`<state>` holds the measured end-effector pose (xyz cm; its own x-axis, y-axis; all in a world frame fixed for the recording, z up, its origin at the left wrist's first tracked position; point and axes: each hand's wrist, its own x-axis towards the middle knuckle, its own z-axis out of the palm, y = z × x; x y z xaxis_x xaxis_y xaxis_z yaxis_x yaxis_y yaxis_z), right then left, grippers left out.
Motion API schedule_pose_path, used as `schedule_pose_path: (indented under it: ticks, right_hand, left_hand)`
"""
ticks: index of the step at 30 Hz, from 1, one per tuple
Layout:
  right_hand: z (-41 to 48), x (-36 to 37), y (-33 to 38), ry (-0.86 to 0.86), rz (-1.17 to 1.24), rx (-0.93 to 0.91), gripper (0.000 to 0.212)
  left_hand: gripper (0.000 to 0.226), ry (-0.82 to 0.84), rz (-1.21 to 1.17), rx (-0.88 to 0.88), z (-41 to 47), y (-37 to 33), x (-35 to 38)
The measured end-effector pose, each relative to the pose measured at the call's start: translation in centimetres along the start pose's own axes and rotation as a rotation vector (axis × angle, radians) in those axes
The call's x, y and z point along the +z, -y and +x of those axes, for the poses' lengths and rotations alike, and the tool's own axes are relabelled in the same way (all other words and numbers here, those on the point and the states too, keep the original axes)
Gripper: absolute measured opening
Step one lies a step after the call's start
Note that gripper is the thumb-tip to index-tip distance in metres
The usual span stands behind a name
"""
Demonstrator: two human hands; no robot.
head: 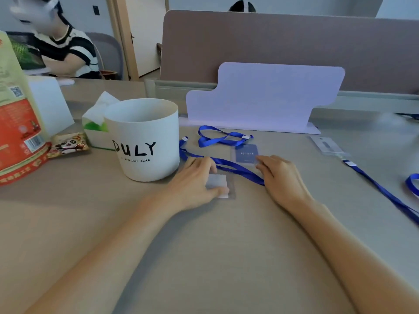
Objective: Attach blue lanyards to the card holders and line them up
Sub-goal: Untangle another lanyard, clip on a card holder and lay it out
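Hands: left hand [199, 177] pinches a clear card holder [221, 185] right of the white bucket [145, 139], right hand [280, 175] rests spread beside its blue lanyard [238, 169]; judged midway, another card holder [327, 145] farther right unattached.

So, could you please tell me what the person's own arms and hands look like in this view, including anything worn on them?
Both forearms are bare as far as the view shows: no sleeves, and no watch, bracelet or gloves. The left hand and right hand show no rings that I can make out, though the fingers are slightly blurred. Nails look short and unpainted where visible.
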<state>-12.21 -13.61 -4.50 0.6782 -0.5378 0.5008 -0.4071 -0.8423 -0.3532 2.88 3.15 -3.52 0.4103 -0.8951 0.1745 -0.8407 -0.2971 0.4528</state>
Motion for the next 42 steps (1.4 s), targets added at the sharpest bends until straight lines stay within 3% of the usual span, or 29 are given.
schedule_pose_path:
  ticks: [6, 11, 17, 27, 36, 42]
  right_hand:
    - [-0.9, -2.1, 1.7, 0.005, 0.078, -0.07, 0.019]
    - [-1.6, -2.6, 3.6, 0.115, 0.138, -0.11, 0.025]
    - [-1.9, -2.8, 4.5, 0.162, 0.422, 0.058, 0.014]
    - [-2.3, -2.2, 4.8, 0.267, 0.639, 0.293, 0.01]
    - [-2.3, -3.1, 5.8, 0.35, 0.833, 0.328, 0.025]
    - [-2.3, -3.1, 5.6, 0.326, 0.963, 0.368, 0.019]
  left_hand:
    - [0.045, -0.164, -0.191, 0.019, -0.6, 0.5, -0.6]
    - [0.051, -0.264, -0.3, 0.035, -0.8, 0.2, -0.9]
    - [0.036, -0.307, -0.208, 0.07, -1.3, -0.2, -1.0]
    - [0.028, -0.317, -0.217, 0.098, -1.3, -0.3, -1.3]
    - [0.026, -0.289, -0.234, 0.092, -1.3, -0.3, -1.4]
    - [0.024, -0.152, -0.244, 0.039, -1.4, -0.6, -2.8]
